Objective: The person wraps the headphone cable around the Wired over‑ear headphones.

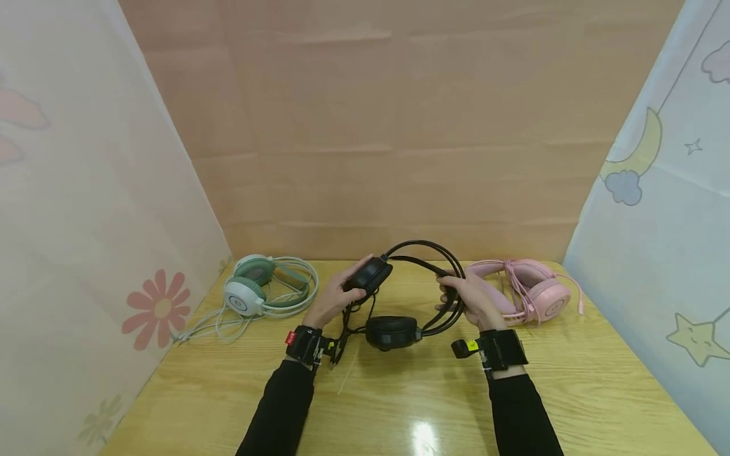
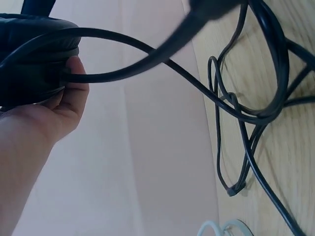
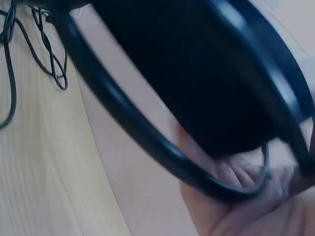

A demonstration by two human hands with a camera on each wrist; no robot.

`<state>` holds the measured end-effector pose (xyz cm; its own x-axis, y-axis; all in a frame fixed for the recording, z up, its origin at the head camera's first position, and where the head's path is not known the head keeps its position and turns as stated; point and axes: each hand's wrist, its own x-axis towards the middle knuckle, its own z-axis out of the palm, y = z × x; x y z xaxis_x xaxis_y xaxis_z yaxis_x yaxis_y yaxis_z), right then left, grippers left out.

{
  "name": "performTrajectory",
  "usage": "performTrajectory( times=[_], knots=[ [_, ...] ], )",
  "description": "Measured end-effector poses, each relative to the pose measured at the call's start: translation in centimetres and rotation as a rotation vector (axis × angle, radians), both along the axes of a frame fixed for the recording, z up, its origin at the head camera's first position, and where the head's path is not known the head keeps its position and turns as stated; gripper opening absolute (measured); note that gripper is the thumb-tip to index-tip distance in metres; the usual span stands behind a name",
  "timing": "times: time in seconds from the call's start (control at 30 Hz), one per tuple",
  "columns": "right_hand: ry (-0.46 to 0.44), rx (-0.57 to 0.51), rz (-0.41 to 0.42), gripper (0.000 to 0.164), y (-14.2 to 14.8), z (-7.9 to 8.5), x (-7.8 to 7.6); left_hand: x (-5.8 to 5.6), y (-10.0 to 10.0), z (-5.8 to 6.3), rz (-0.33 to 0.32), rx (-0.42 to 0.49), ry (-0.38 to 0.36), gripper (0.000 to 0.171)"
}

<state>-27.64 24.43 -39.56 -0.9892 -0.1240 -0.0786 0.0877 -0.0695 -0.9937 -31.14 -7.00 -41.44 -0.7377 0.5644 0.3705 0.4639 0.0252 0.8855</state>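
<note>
A pair of black headphones [image 1: 391, 332] is held up over the middle of the table by both hands. My left hand [image 1: 333, 294] grips the farther ear cup [image 1: 369, 277], its thumb on the near side. Around the headband at the right, the fingers of my right hand [image 1: 476, 299] are curled. Close up, the right wrist view shows the wide inner band [image 3: 197, 73] and the thin outer hoop [image 3: 133, 118] against that hand. The other ear cup hangs nearer me, ungripped. A black cable [image 2: 275, 105] trails in loops beneath the left hand.
Pale green and white headphones [image 1: 244, 297] lie at the back left, their cord spread toward the table's left edge. Pink headphones [image 1: 549, 300] with a wrapped cord rest behind the right hand. A brown paper wall [image 1: 399, 126] rises behind the wooden table [image 1: 399, 405].
</note>
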Motion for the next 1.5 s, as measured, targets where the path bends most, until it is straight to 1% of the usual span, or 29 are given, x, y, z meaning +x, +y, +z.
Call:
performTrajectory(
  times=[0.1, 0.17, 0.23, 0.3, 0.33, 0.37, 0.4, 0.47, 0.6, 0.63, 0.7, 0.77, 0.83, 0.9, 1.0, 1.03, 1.07, 1.13, 1.17, 1.23, 1.3, 1.4, 1.5],
  knots=[
    [-0.035, -0.168, -0.042, 0.01, 0.0, -0.1, 0.0, 0.3, 0.6, 0.3, 0.022, -0.022, -0.011, 0.065],
    [-0.04, -0.313, -0.066, 0.004, 0.2, -0.2, 0.0, 0.8, 1.1, 1.0, 0.025, -0.028, -0.019, 0.06],
    [-0.038, -0.453, -0.068, 0.01, 0.4, -0.3, 0.0, 1.4, 1.4, 1.7, 0.026, -0.036, -0.028, 0.058],
    [-0.043, -0.559, -0.054, 0.016, 0.7, -0.3, 0.0, 1.9, 1.6, 2.3, 0.023, -0.03, -0.059, 0.055],
    [-0.045, -0.6, -0.052, 0.019, 0.8, -0.3, 0.0, 2.1, 1.5, 2.5, 0.024, -0.025, -0.077, 0.054],
    [-0.048, -0.641, -0.048, 0.022, 0.9, -0.3, 0.0, 2.0, 1.5, 2.4, 0.023, -0.019, -0.096, 0.053],
    [-0.049, -0.673, -0.048, 0.024, 1.0, -0.4, 0.0, 1.9, 1.4, 2.3, 0.012, -0.004, -0.122, 0.052],
    [-0.054, -0.739, -0.052, 0.029, 1.2, -0.4, 0.0, 1.3, 1.3, 1.5, -0.023, 0.04, -0.177, 0.052],
    [-0.08, -0.871, -0.04, 0.037, 1.8, -0.5, 0.1, -0.3, 1.1, -0.9, -0.079, 0.118, -0.288, 0.058],
    [-0.09, -0.907, -0.021, 0.038, 1.9, -0.6, 0.2, -0.7, 1.2, -1.4, -0.074, 0.134, -0.298, 0.058],
    [-0.111, -0.967, 0.017, 0.041, 2.1, -0.6, 0.3, -0.9, 1.3, -2.1, -0.054, 0.162, -0.332, 0.053],
    [-0.126, -1.021, 0.049, 0.042, 2.2, -0.6, 0.4, -1.0, 1.4, -2.3, -0.046, 0.189, -0.329, 0.049],
    [-0.142, -1.062, 0.059, 0.043, 2.3, -0.4, 0.3, -1.1, 1.6, -2.3, -0.051, 0.223, -0.335, 0.047],
    [-0.166, -1.101, 0.044, 0.042, 2.2, -0.2, 0.2, -1.2, 1.6, -2.5, -0.083, 0.263, -0.336, 0.052],
    [-0.217, -1.198, -0.032, 0.038, 2.0, 0.1, 0.0, -1.4, 1.7, -2.8, -0.104, 0.312, -0.329, 0.05],
    [-0.234, -1.235, -0.061, 0.035, 2.0, 0.2, 0.0, -1.5, 1.8, -2.9, -0.091, 0.315, -0.319, 0.047],
    [-0.247, -1.269, -0.088, 0.033, 1.9, 0.2, 0.0, -1.4, 1.9, -3.0, -0.061, 0.294, -0.295, 0.044],
    [-0.265, -1.332, -0.14, 0.03, 1.8, 0.2, 0.0, -1.2, 2.2, -3.2, 0.013, 0.221, -0.24, 0.034],
    [-0.271, -1.351, -0.158, 0.028, 1.8, 0.1, 0.0, -1.1, 2.5, -3.3, 0.055, 0.172, -0.203, 0.032],
    [-0.283, -1.366, -0.189, 0.026, 1.6, 0.0, 0.1, -0.8, 3.0, -3.5, 0.141, 0.069, -0.133, 0.034],
    [-0.295, -1.375, -0.204, 0.025, 1.3, -0.1, 0.1, -0.5, 3.7, -3.7, 0.209, -0.019, -0.055, 0.038],
    [-0.285, -1.362, -0.216, 0.024, 0.7, -0.1, 0.1, -0.2, 4.5, -3.9, 0.305, -0.103, 0.063, 0.037],
    [-0.244, -1.319, -0.225, 0.026, 0.0, -0.2, 0.2, 0.0, 5.1, -3.9, 0.383, -0.167, 0.177, 0.033]
  ],
)
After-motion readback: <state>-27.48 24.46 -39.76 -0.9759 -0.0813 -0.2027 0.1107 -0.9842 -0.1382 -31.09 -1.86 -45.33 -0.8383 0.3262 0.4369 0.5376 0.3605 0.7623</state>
